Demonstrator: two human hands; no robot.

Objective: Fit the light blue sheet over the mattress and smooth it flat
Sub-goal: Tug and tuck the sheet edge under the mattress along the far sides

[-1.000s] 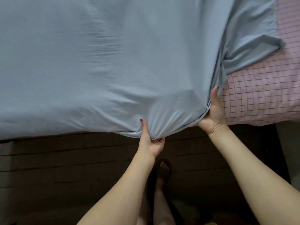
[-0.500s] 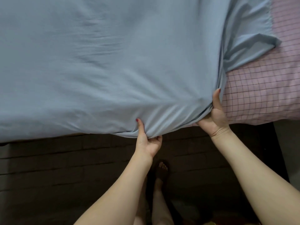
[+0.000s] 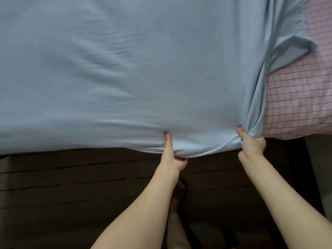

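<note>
Head view: the light blue sheet (image 3: 125, 69) covers most of the mattress (image 3: 301, 105), whose pink checked right end is bare. The left hand (image 3: 172, 155) pinches the near hem, and the right hand (image 3: 251, 142) clutches the bunched corner. Corner fitting seems underway; next, that corner likely needs stretching rightward over the exposed end.

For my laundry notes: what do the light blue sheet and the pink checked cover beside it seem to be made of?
Light blue sheet: probably soft, matte knit or cotton; it gathers in fine folds where both hands grip it. Pink checked cover: seemingly woven fabric, matte, with thin dark grid lines; fibre cannot be told.
</note>
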